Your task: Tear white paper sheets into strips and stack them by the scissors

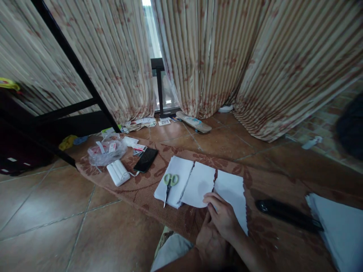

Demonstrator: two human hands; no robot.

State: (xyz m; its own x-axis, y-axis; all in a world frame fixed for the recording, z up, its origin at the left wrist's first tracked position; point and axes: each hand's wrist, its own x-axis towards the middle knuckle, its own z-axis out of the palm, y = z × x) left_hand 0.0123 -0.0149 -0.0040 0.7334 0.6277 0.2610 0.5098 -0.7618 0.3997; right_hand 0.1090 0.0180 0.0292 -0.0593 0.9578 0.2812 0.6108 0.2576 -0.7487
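Observation:
My right hand [223, 214] pinches the lower right corner of a white paper sheet [200, 181] in the middle pile. My left hand [210, 241] is just below and partly behind the right one. Its fingers are mostly hidden, so what it holds does not show. To the left is another pile of white paper [181, 166], with green-handled scissors [169, 185] lying shut on top. A third sheet or pile of paper [231, 189], with a ragged right edge, lies partly under my right forearm.
On the brown patterned cloth [136, 196] are a black phone [145, 159], a white power bank [118, 172] and a clear plastic bag [107, 149]. A long black object [286, 214] touches a paper stack [343, 226] at right. A skateboard [193, 122] lies by the curtains [204, 56].

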